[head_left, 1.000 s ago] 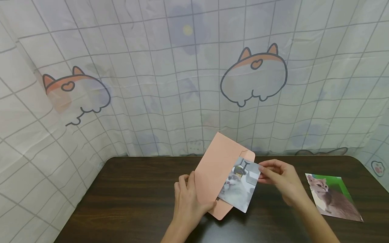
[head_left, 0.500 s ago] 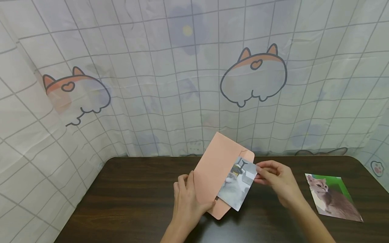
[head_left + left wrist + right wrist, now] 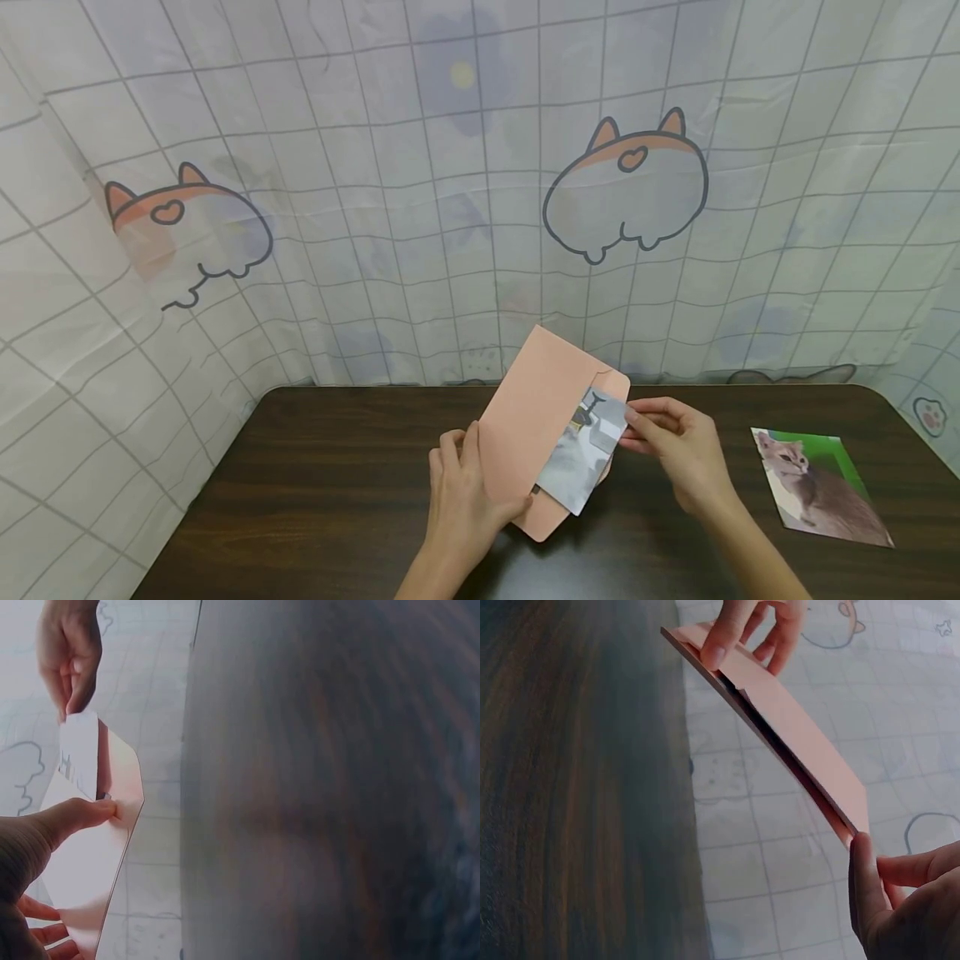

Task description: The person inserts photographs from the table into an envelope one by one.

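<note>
A pink envelope (image 3: pixel 525 408) is held tilted above the dark table by my left hand (image 3: pixel 461 500), thumb on its near side and fingers along its left edge. Part of a photo (image 3: pixel 585 458) of a pale, furry animal sits inside the opening, and the rest sticks out to the right. My right hand (image 3: pixel 686 454) pinches the upper right corner of that photo between thumb and fingers. In the left wrist view the photo (image 3: pixel 81 754) stands out of the envelope (image 3: pixel 90 859) near the left thumb. From the right wrist, the envelope's dark slit (image 3: pixel 780 746) shows.
A second photo (image 3: pixel 825 492), a brown cat on a green and white background, lies on the table (image 3: pixel 322 483) to the right of the right hand. Behind the table hangs a white gridded curtain (image 3: pixel 390 208) with cartoon animal prints.
The right hand has moved a little left, and the photo has slid further into the envelope, so less of it shows. The left hand and envelope have hardly moved.
</note>
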`<state>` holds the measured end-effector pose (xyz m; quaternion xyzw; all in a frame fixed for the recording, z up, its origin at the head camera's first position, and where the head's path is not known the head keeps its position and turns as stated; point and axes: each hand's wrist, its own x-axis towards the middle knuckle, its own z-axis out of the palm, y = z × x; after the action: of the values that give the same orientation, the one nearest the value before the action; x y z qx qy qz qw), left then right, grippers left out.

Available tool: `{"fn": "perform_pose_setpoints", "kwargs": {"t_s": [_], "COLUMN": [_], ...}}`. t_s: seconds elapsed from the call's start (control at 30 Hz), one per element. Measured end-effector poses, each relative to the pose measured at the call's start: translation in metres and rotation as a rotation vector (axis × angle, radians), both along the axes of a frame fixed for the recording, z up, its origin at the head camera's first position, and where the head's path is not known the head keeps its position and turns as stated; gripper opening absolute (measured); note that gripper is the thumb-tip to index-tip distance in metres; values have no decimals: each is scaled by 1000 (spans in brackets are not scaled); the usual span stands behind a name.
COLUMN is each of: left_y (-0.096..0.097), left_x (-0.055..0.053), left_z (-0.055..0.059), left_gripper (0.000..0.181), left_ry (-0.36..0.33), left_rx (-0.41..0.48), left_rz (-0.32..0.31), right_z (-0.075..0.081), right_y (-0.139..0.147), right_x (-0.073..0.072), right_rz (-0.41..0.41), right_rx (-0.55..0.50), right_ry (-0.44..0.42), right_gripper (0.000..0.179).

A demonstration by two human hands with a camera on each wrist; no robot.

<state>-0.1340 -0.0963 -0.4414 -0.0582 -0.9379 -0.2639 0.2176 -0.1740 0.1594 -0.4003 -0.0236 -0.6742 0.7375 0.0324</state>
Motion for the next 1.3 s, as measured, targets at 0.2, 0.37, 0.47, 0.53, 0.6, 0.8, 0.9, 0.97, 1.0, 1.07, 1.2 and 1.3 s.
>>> {"fn": "perform_pose_setpoints", "kwargs": {"t_s": [0.2, 0.37, 0.47, 0.53, 0.6, 0.8, 0.9, 0.97, 1.0, 1.07, 1.2, 1.3], "left_y": [1, 1, 1, 1, 1, 1, 1, 2, 2, 2, 3, 3], "left_x": [0, 0, -1, -1, -1, 0, 0, 1, 1, 2, 3, 3], "left_z": [0, -1, -1, -2, -2, -1, 0, 0, 1, 1, 3, 4], "left_gripper": [106, 106, 106, 106, 106, 106, 105, 105, 104, 104, 104, 105], "left_ry": [2, 2, 9, 15, 17, 8, 3, -3, -8, -24, -57, -68], "left_rx": [-2, 0, 0, 1, 5, 24, 28, 37, 43, 61, 89, 93], "left_rz": [2, 1, -2, -3, -5, -14, -13, -11, -11, -11, -8, -10], "right_z": [0, 0, 0, 0, 0, 0, 0, 0, 0, 0, -1, -3], "right_y": [-7, -12, -14, -14, -15, -15, -16, -16, -17, -17, -18, -19], "right_x": [1, 2, 3, 3, 4, 5, 6, 6, 6, 6, 6, 6], "right_rz": [-36, -61, -69, -70, -73, -79, -86, -91, -94, -100, -117, -132], "right_rx": [-4, 13, 19, 21, 25, 52, 68, 73, 73, 73, 84, 93], "right_ry": [-4, 4, 4, 3, 1, -5, -1, 7, 11, 20, 35, 46], "right_gripper": [22, 27, 29, 29, 29, 31, 31, 30, 30, 29, 28, 28]}}
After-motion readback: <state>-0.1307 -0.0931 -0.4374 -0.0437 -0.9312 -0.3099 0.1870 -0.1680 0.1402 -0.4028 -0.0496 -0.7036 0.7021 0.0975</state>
